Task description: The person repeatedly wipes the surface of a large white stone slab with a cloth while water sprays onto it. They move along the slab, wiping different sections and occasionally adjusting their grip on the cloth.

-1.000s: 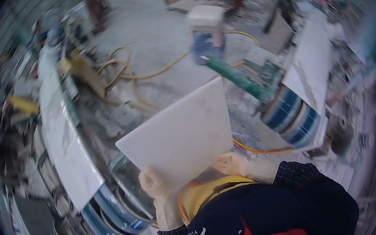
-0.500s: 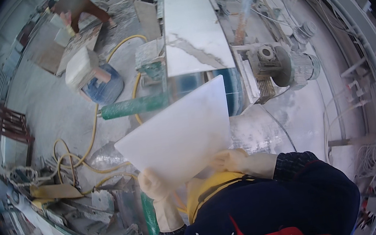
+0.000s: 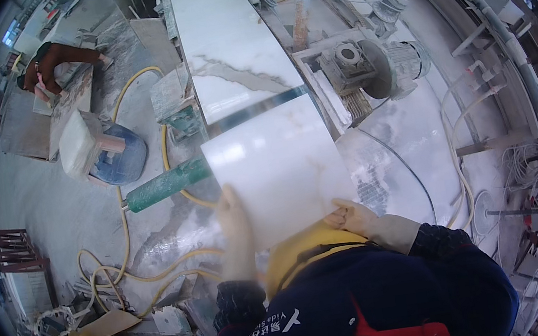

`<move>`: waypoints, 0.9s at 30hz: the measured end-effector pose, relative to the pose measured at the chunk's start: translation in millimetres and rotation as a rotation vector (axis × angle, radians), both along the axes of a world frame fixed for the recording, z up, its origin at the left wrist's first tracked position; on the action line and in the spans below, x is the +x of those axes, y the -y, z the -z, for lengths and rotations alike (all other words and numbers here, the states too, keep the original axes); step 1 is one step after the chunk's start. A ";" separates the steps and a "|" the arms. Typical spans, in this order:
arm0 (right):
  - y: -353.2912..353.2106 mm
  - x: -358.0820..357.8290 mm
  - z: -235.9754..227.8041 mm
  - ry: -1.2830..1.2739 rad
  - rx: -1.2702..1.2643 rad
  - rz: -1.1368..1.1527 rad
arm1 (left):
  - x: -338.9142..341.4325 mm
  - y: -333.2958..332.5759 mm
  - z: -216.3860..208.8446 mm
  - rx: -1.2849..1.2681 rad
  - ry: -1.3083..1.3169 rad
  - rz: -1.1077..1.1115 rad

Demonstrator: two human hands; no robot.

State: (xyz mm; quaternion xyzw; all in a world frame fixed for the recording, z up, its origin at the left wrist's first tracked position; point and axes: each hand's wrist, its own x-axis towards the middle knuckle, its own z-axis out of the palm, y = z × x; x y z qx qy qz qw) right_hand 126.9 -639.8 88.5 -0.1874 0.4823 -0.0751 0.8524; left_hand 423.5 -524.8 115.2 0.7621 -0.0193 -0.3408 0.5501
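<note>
A white stone-like slab [image 3: 276,174] with faint brownish marks lies tilted between my gloved hands. My left hand [image 3: 232,215], in a cream glove, grips its left edge; the fingers are partly hidden. At the near right corner, the curled fingers of my right hand [image 3: 351,217] hold the slab's near edge. The slab's far edge comes close to the end of a conveyor, where a longer white slab [image 3: 231,57] with grey-brown veining rests. Whether the held slab touches the conveyor, I cannot tell.
A green roller [image 3: 168,185] juts out left of the slab. Right of the conveyor stands a dusty motor [image 3: 405,65]. A yellow hose [image 3: 127,234] winds over the floor past a blue drum [image 3: 119,157]. Far left, another person [image 3: 55,67] bends over boards.
The slab has turned from a slanted position to nearly square with the conveyor. My left hand has moved forward along with its left edge. The view has shifted, and the other person bends lower.
</note>
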 end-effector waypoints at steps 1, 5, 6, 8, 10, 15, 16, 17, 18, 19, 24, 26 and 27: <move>-1.5 5.1 -12.5 0.020 -0.010 0.031 | 3.8 5.8 1.9 0.108 0.050 0.028; -1.5 19.7 -42.5 0.071 0.118 0.158 | 17.8 20.5 21.0 0.202 0.107 0.105; -1.1 21.2 -43.7 0.142 0.190 0.192 | 21.7 23.0 27.1 0.166 0.086 0.112; 1.0 21.4 -40.4 0.171 0.037 0.094 | 31.1 28.9 37.1 0.040 0.120 0.097; 3.4 19.6 -32.8 0.184 -0.039 0.034 | 40.6 32.2 40.5 -0.009 0.095 0.121; 16.4 19.3 -12.2 0.123 -0.137 -0.026 | 58.3 44.3 28.8 0.097 0.092 0.214; 19.3 20.0 -8.4 0.074 -0.227 -0.065 | 59.6 47.2 25.9 0.051 0.066 0.209; 22.5 20.7 -4.7 0.112 -0.151 -0.005 | 59.9 50.4 23.5 0.004 0.040 0.203; 25.3 21.5 -1.2 0.125 -0.095 0.037 | 60.0 52.9 21.2 -0.027 -0.012 0.209; 27.4 22.3 2.3 0.159 -0.018 0.096 | 59.4 54.2 19.2 -0.020 0.017 0.200; 32.2 28.6 9.8 0.028 -0.264 0.007 | 56.6 57.0 8.2 0.063 0.054 0.191; 32.8 33.2 5.8 0.047 -0.229 0.071 | 58.3 59.2 4.1 0.054 0.035 0.210; 32.9 36.2 2.5 0.051 -0.150 0.161 | 59.5 60.5 2.7 0.049 0.026 0.219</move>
